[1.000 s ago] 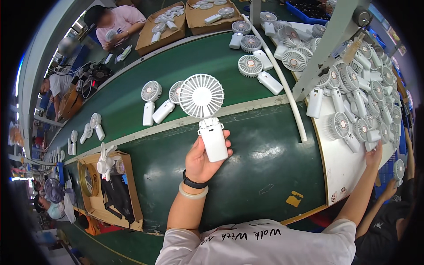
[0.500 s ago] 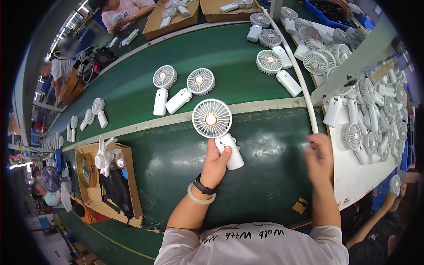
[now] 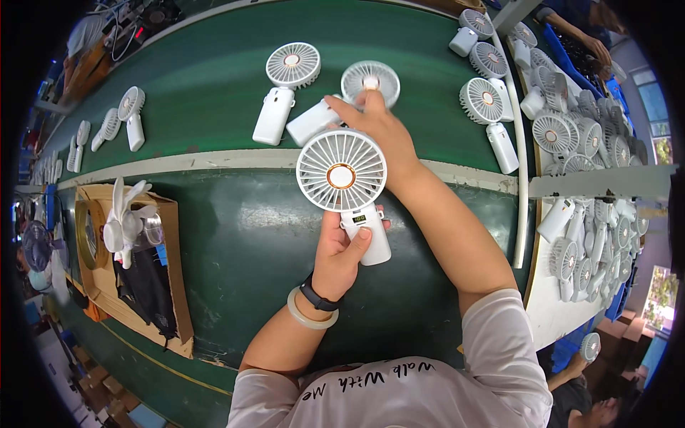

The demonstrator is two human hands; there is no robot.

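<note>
A white handheld fan stands up from my left hand, whose fingers wrap behind its handle while the thumb presses the front. A small display glows on that handle, and copper-coloured trim rings the hub. My right hand is stretched over a second white fan lying on the green belt. Its fingers are spread across that fan's head and the upper handle; whether they bear on it I cannot tell. Left of it lies a third fan, apart from both hands.
Several more fans lie along the belt. A cardboard box at the left holds a black bag and a white fan blade piece. To the right, beyond a white pipe, many fans crowd a white table. A co-worker's hand holds another fan.
My right hand has swung from the right side of the bench to the fan on the belt. The held fan's display now glows. The whole view has shifted.
</note>
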